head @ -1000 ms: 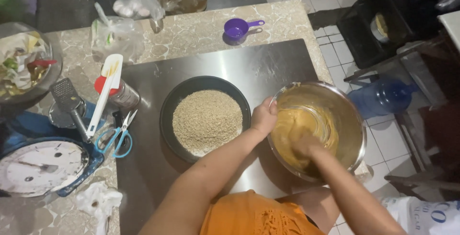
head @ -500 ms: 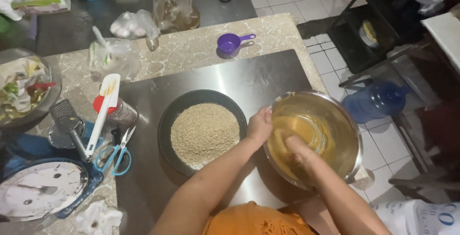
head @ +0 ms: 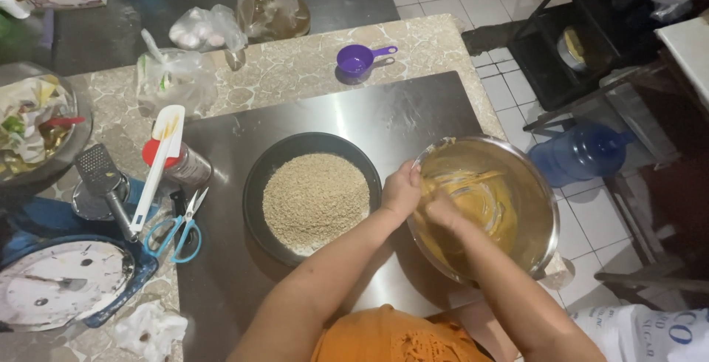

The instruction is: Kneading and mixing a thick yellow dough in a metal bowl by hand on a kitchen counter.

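Here, one left hand [head: 401, 190] fingers curl pinching one metal bowl [head: 538, 185] rim; right hand [head: 443, 210] fingers blurred, grip unclear.

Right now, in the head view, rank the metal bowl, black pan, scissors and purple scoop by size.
1. Metal bowl and black pan: look alike, unranked.
2. Scissors.
3. Purple scoop.
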